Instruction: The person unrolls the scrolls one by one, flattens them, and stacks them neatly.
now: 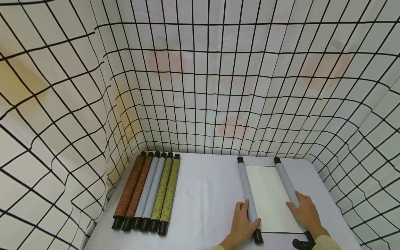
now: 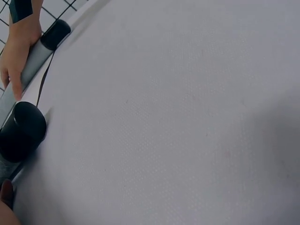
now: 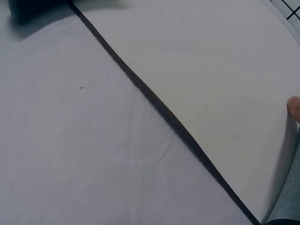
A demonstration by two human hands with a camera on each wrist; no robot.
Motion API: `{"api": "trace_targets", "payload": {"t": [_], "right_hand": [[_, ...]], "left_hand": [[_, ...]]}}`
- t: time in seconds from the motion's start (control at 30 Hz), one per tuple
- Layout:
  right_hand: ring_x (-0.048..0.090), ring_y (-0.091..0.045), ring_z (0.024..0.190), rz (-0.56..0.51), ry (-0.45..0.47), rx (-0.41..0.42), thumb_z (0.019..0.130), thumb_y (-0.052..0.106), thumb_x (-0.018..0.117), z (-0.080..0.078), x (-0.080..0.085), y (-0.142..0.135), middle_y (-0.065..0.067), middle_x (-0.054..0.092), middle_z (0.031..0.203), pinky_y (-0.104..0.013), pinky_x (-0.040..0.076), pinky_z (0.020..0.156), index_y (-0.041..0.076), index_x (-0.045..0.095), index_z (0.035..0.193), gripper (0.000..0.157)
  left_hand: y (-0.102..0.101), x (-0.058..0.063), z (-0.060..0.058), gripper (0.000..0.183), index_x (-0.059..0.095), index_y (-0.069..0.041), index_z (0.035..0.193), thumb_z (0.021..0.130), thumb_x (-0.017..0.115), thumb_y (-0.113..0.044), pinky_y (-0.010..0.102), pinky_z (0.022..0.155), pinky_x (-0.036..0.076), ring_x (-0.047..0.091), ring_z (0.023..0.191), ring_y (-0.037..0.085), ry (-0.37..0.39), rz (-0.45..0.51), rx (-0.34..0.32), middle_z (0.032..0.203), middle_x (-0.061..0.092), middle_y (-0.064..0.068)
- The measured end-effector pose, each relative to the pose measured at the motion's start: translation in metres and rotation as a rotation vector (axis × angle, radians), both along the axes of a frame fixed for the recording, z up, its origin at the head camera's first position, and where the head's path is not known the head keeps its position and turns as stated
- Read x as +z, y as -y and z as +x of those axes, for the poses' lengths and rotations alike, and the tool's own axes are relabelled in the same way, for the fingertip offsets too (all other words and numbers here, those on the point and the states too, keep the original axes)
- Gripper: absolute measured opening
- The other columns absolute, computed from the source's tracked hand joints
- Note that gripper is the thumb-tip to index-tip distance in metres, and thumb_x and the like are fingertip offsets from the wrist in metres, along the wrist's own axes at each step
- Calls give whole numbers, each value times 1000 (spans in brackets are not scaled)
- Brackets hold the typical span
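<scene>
A grey-blue hanging scroll lies partly unrolled at the right of the table, its cream sheet (image 1: pixel 270 198) flat between two rolled ends with black caps. My left hand (image 1: pixel 243 224) grips the left roll (image 1: pixel 245 180) near its lower cap, thumb across the top. On the right roll (image 1: pixel 283 177) my right hand (image 1: pixel 306 211) holds the lower half, thumb on the sheet side. The left wrist view shows a black end cap (image 2: pixel 23 126) close up, with the right hand beyond it. In the right wrist view, the thumb (image 3: pixel 294 108) shows at the sheet's edge.
Several rolled scrolls lie side by side at the left: brown (image 1: pixel 131 185), grey-blue (image 1: pixel 151 187) and yellow-green patterned (image 1: pixel 170 191), all with black caps. A black wire grid (image 1: pixel 200 86) encloses the white table (image 1: pixel 203 194) at the back and sides.
</scene>
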State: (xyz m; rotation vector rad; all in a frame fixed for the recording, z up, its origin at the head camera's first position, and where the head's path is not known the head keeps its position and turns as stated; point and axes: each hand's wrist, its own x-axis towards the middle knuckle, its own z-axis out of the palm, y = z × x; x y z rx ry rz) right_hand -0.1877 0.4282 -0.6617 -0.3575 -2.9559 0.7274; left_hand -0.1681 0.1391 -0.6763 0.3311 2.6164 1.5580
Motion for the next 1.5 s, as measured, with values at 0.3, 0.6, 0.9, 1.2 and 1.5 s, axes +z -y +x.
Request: {"api": "trace_targets", "payload": {"t": [0.3,0.6,0.9,1.2,1.5], "right_hand": [[51,-56,104,-5,16,-3,96,28,69,-2,-4,-6,-40,42,117,-66,47,82,-22,40,141,73],[61,-48,93,6,-17,-32,95,27,66,1,-1,-10,-33,55,112,-59,51,69,-6,39,149,69],[60,-52,102,-37,-11,-54,96,32,66,4,0,-18,-37,56,126,-59,52,69,-6,41,150,71],[54,-56,108,-37,36,-70,99,33,62,3,2,-19,-40,47,128,-64,49,79,-10,37,151,72],[48,-61,114,-5,68,-111,98,26,54,-2,4,-16,-41,38,130,-69,44,88,-13,32,150,68]], "left_hand": [[8,-2,-2,79,50,-4,150,83,84,-26,31,100,47,50,111,8,35,69,5,125,45,-4],[11,-6,-4,76,50,0,148,84,81,-26,29,94,48,49,104,3,5,93,-23,121,46,-6],[14,-8,-4,74,49,3,148,86,78,-24,20,83,49,49,103,3,-19,151,-50,125,50,-2],[16,-7,-2,62,56,-6,147,90,74,-20,19,79,46,48,95,2,-78,155,-76,122,50,-2],[15,-7,1,50,67,-6,137,88,73,-14,27,91,45,44,104,7,-113,168,-31,119,44,-5]]}}
